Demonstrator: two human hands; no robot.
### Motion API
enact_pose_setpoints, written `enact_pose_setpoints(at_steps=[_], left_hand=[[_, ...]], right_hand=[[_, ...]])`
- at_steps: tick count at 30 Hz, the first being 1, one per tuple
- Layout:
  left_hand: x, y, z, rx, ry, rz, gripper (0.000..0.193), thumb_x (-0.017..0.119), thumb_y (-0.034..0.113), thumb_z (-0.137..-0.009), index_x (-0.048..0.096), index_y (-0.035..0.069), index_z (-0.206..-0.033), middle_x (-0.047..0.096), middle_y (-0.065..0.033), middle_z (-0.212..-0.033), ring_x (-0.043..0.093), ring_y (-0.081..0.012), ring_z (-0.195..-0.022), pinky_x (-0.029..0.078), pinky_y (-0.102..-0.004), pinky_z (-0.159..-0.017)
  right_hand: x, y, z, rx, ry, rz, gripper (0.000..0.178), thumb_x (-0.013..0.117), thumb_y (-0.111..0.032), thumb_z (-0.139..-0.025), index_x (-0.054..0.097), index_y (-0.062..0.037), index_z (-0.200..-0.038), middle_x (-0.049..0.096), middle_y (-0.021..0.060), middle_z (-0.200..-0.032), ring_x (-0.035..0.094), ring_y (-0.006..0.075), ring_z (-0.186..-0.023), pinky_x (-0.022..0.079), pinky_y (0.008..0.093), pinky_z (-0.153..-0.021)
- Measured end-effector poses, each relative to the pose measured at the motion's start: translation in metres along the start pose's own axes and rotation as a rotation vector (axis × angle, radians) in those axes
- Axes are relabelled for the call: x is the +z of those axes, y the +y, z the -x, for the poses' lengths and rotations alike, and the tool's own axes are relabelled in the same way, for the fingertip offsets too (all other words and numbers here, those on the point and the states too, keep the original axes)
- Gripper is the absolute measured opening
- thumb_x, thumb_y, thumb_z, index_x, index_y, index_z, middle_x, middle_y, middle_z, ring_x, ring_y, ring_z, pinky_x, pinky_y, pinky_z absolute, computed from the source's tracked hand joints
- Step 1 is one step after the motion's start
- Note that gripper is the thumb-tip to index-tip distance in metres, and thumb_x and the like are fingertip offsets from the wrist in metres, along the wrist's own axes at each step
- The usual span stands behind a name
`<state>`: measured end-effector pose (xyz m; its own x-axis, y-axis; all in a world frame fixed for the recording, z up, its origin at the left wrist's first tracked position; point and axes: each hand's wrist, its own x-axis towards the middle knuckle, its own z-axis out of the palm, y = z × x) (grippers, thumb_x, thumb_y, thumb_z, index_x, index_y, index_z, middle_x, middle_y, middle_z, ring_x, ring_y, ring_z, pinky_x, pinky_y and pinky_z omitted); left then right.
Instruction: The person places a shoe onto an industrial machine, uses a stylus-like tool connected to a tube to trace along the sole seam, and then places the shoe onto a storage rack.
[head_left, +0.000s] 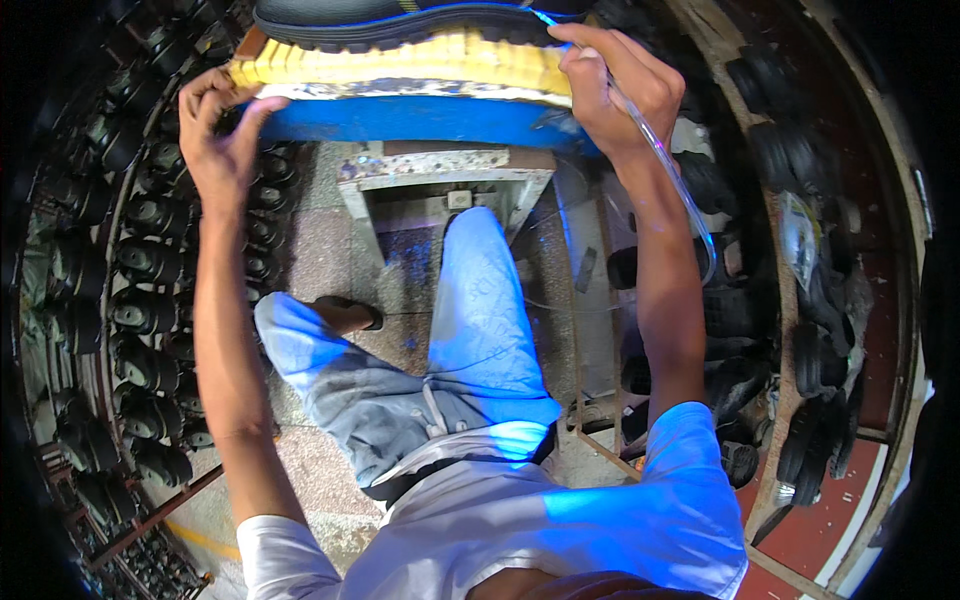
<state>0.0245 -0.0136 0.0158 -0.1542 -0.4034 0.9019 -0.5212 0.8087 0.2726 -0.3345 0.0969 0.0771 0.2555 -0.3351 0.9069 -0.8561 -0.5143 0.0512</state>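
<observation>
A black shoe lies along the top of a yellow ribbed block, its dark sole lowermost; the picture's upper edge cuts off the rest of the shoe. Beneath the block runs a blue board. My left hand is closed around the left end of the block, thumb in front and fingers curled over it. Pinched in my right hand is a thin pen-like applicator, its glowing blue tip at the shoe's edge above the sole. From it a clear tube hangs beside my right forearm.
Below the board stands a worn metal stand, with my knees in front of it. Racks of black shoes fill the left side. More dark shoes and a clear plastic bag are on the right shelves.
</observation>
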Motion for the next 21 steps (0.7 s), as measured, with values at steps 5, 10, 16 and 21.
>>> enact_pose_setpoints(at_steps=[5, 10, 16, 21], left_hand=[[0.034, -0.051, -0.03, 0.069, -0.05, -0.28, 0.029, 0.081, 0.021, -0.085, 0.075, 0.007, -0.11, 0.067, -0.0133, -0.125, 0.063, -0.0278, -0.117, 0.048, -0.0383, -0.1], [0.057, 0.098, 0.016, 0.169, -0.053, 0.455, 0.027, 0.074, 0.014, -0.084, 0.074, 0.004, -0.109, 0.071, -0.015, -0.118, 0.065, -0.0328, -0.115, 0.048, -0.0435, -0.103], [0.016, 0.091, 0.063, 0.005, 0.087, 0.2, 0.024, 0.061, 0.017, -0.098, 0.076, 0.004, -0.111, 0.067, -0.0178, -0.13, 0.06, -0.0347, -0.125, 0.043, -0.0455, -0.109], [0.006, 0.06, 0.046, -0.22, 0.024, 0.201, 0.055, 0.03, 0.038, -0.11, 0.065, 0.0, -0.13, 0.06, -0.0191, -0.139, 0.051, -0.0315, -0.135, 0.033, -0.0405, -0.117]], right_hand=[[-0.036, -0.016, 0.005, 0.01, -0.127, -0.011, 0.023, 0.055, -0.002, -0.086, 0.076, 0.0008, -0.097, 0.069, 0.0093, -0.074, 0.067, 0.0171, -0.065, 0.055, 0.0282, -0.062], [-0.04, -0.042, 0.008, 0.004, -0.151, -0.073, 0.025, 0.053, -0.002, -0.087, 0.075, 0.0006, -0.098, 0.068, 0.0077, -0.074, 0.066, 0.0159, -0.065, 0.053, 0.0267, -0.06], [-0.006, -0.065, 0.004, -0.029, -0.114, -0.209, 0.027, 0.054, 0.0, -0.083, 0.076, -0.001, -0.1, 0.067, 0.0075, -0.072, 0.064, 0.0146, -0.061, 0.052, 0.0265, -0.058], [0.038, -0.064, 0.002, -0.098, 0.009, -0.188, 0.026, 0.058, 0.0, -0.08, 0.076, -0.0045, -0.099, 0.068, 0.0059, -0.072, 0.066, 0.0189, -0.06, 0.053, 0.0287, -0.057]])
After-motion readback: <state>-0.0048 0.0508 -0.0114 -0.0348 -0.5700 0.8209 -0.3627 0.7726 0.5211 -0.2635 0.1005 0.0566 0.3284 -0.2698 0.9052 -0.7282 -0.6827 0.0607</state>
